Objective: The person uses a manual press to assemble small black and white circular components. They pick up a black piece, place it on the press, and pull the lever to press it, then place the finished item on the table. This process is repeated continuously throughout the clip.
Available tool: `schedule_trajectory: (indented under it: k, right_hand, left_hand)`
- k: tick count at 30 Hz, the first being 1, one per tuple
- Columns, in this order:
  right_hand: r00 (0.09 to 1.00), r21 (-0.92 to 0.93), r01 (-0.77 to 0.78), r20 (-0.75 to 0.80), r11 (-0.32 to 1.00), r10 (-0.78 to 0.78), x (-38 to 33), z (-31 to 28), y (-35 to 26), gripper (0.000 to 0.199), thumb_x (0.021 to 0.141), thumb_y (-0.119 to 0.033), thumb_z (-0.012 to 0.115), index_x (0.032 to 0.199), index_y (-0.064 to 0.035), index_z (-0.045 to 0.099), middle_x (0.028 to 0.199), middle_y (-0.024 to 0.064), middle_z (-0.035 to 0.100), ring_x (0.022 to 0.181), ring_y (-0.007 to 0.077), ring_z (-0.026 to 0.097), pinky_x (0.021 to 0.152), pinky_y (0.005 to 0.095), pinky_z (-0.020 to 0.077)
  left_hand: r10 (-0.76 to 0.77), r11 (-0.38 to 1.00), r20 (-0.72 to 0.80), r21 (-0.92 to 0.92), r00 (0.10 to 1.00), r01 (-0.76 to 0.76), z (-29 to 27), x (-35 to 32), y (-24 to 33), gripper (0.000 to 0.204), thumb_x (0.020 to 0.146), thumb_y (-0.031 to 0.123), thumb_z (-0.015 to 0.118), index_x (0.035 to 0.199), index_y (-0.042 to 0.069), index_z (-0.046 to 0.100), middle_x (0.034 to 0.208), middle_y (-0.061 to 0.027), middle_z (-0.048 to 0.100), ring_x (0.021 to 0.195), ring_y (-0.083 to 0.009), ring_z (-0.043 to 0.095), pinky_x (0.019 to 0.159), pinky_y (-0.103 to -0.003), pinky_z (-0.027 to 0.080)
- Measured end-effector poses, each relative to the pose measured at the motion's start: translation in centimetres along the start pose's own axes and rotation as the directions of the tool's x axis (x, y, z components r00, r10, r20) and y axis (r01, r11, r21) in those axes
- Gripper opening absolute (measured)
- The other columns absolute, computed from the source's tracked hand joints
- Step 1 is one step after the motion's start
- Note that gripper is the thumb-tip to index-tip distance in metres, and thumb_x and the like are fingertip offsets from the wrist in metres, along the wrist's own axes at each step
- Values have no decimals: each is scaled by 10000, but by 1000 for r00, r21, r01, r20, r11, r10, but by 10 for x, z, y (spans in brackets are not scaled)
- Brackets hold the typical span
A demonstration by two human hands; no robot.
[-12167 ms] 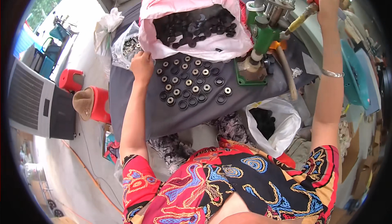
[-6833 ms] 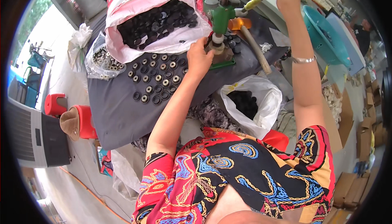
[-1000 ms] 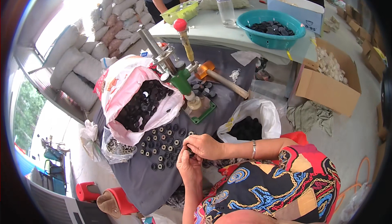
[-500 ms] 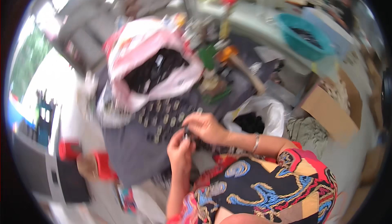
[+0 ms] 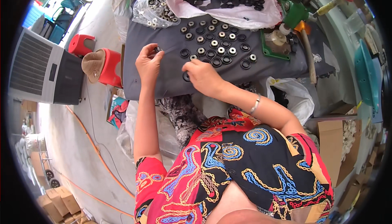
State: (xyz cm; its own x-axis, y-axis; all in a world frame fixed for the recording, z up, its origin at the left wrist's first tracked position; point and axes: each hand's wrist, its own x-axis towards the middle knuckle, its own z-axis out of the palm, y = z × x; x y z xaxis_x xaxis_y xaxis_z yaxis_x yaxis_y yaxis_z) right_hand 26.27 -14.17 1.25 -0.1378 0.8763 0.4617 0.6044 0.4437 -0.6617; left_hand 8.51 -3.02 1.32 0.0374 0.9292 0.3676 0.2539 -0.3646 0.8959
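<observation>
Small dark piece: it is (image 5: 158, 49) at the left of centre in the frame, above the surface (image 5: 136, 77), between thumb and fingers; its exact form I cannot tell.
Left hand: this hand (image 5: 148, 65) is pinched on the small dark piece, near the left edge of the surface.
Right hand: this hand (image 5: 205, 78) is bent over the near edge of the rings; a black ring (image 5: 186, 76) shows just at its fingertips, but whether they grip it I cannot tell.
Hands just now: one second ago they were together; now they are well apart, which suggests that each one handles its own part.
Rings: black rings (image 5: 226, 59), bare, and rings with metal centres (image 5: 221, 51) lie in loose rows in the middle.
Press: the green press (image 5: 295, 15) stands at the upper right; its red-knobbed lever (image 5: 331, 3) is free, while in the earliest frame the right hand was on it.
Around: a clear bag (image 5: 139, 9) with metal parts and a pink-lined sack (image 5: 241, 21) with black pieces are at the top; a mallet (image 5: 307, 54) lies beside the press.
View: compared with one second ago, the press sits farther right in the frame.
</observation>
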Motion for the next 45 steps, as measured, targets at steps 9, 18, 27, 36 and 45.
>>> schedule_trajectory:
  k: [9,18,27,36,45]
  right_hand:
    - [996,-368,86,21,926,-84,17,19,6,104,786,-47,558,884,-20,579,923,157,584,697,313,652,600,394,541]
    - [740,-172,-228,-670,958,56,-37,-176,4,125,877,-6,609,992,-33,650,907,51,639,749,108,578,671,263,479]
    - [384,-344,-133,-882,929,-272,-40,-338,0,266,926,-110,594,1146,39,610,1013,87,657,844,110,609,733,233,497]
    - [546,-398,-86,-786,913,-291,3,-417,-13,333,973,-190,507,1223,22,568,1203,129,616,1088,220,601,940,347,477]
    - [619,-207,-269,-785,941,4,44,-432,9,218,907,-203,612,900,4,681,774,79,664,670,120,631,607,278,498]
  left_hand:
    - [150,857,153,472,977,-206,-8,5,-36,362,690,132,757,1044,92,693,945,-105,683,951,-254,620,856,-359,492]
    - [242,906,317,265,917,-331,7,-3,19,329,746,-10,656,1069,50,681,1073,-145,666,1028,-296,602,883,-367,488]
    - [161,712,698,407,698,-572,41,8,29,395,720,-35,625,1100,62,668,1078,-131,637,1013,-319,596,887,-399,479]
    - [195,849,536,326,821,-415,44,9,29,334,704,25,635,1038,39,646,915,-145,611,825,-302,619,753,-383,499]
    - [286,895,319,247,903,-371,37,-11,13,321,681,-40,588,991,17,647,853,-133,567,732,-277,593,683,-356,493]
